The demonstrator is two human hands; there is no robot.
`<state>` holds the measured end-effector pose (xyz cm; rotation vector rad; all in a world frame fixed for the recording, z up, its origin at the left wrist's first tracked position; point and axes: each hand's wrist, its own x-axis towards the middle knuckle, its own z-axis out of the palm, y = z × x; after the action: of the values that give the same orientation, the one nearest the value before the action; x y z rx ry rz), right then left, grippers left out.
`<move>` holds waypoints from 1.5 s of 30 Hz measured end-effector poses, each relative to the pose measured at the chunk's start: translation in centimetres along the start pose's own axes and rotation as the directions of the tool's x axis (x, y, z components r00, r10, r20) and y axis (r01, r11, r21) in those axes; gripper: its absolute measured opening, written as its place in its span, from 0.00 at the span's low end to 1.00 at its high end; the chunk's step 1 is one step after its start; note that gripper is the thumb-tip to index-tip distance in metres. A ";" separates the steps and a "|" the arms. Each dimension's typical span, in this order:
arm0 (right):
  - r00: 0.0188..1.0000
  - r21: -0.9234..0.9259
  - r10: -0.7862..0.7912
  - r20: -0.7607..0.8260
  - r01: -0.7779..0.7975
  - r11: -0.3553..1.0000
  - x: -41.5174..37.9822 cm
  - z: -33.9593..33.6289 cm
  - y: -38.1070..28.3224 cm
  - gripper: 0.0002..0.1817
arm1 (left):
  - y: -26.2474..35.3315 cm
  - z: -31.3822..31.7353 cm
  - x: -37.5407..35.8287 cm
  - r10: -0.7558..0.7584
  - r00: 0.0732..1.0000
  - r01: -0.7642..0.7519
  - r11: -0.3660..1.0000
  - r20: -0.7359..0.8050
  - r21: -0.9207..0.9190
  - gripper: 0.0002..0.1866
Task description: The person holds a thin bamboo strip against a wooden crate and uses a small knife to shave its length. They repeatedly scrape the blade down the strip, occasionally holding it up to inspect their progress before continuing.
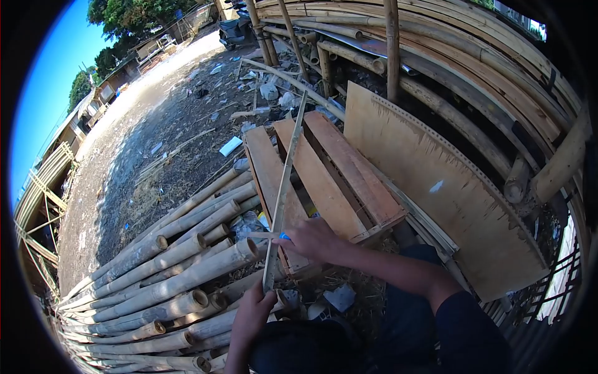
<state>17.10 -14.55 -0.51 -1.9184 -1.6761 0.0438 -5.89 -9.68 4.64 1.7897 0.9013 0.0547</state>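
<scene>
My left hand (pixel 254 313) grips the lower end of a long, thin bamboo strip (pixel 286 177), which slants up and away over a wooden crate. My right hand (pixel 314 240) is closed on a knife with a blue handle (pixel 284 236). The knife's pale blade (pixel 261 235) points left and crosses the strip a little above my left hand. Under and beyond the strip lies the slatted wooden crate (pixel 327 177), its boards spaced apart.
Cut bamboo poles (pixel 180 274) are piled at the left and below. A plywood sheet (pixel 430 199) leans at the right, beside racks of long bamboo (pixel 461 56). Litter (pixel 269 91) lies on the dirt ground beyond the crate, and a motorbike (pixel 234 31) stands farther back.
</scene>
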 end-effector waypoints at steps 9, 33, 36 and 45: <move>0.998 0.140 0.037 0.048 -0.043 0.989 -0.4 -0.3 0.6 0.35 | 1.7 0.3 -1.3 -0.049 0.997 0.057 0.986 -0.056 0.156 0.18; 0.996 0.057 0.001 0.086 -0.006 0.998 1.7 -2.1 3.6 0.36 | 3.6 1.5 -5.2 0.020 0.999 -0.012 0.953 -0.025 0.302 0.17; 0.993 0.011 -0.013 0.116 0.012 1.000 3.9 -1.4 7.5 0.36 | 3.4 2.3 -6.7 -0.028 0.992 0.075 0.912 -0.123 0.403 0.18; 0.999 -0.037 -0.045 0.002 0.045 0.998 2.8 -1.0 4.5 0.33 | 3.2 1.2 -5.1 -0.021 0.991 0.016 0.999 -0.133 -0.038 0.18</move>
<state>22.14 -12.52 -0.70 -1.9072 -1.7317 -0.0033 -7.24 -14.09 8.68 1.7587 1.0058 0.1804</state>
